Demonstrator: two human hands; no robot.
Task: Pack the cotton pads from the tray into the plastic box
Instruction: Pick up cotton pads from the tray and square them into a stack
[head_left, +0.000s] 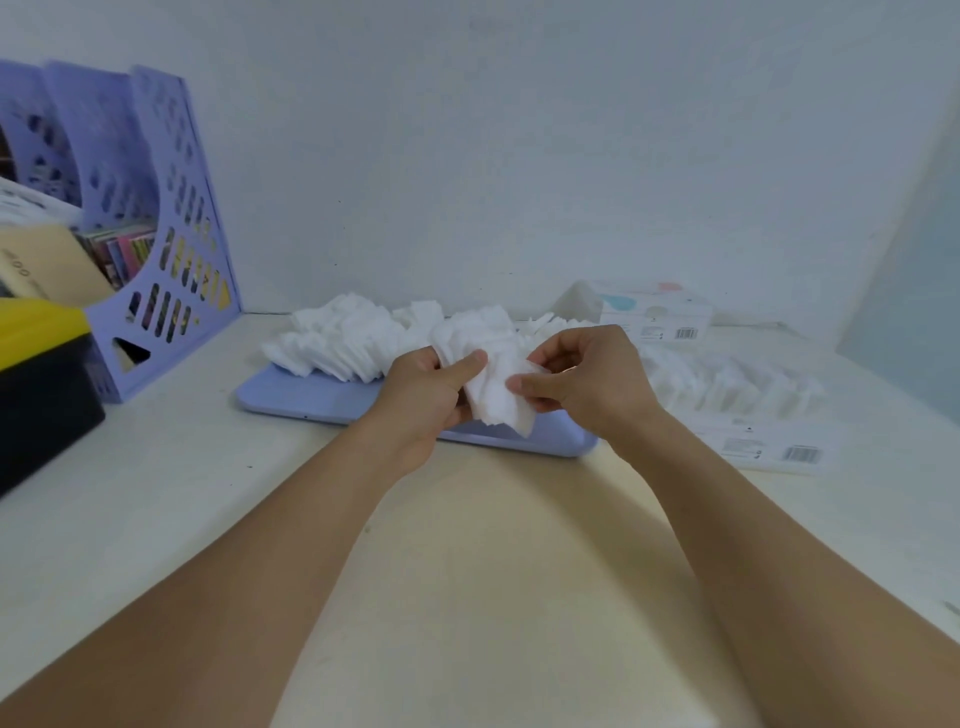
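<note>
Hands: my left hand (431, 387) and right hand (582, 382) both pinch one stack of cotton pads (498, 392), above the tray (311, 397).
Handling: I judge them light, soft, slippery; grip flat faces.
Box: plastic box (737, 395) right, on counter (493, 545).

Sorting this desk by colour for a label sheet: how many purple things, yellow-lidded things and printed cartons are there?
Purple: 2, the tray and the file rack
Yellow-lidded: 1, the black bin
Printed cartons: 2, the upright carton and the flat carton
Total: 5
</note>
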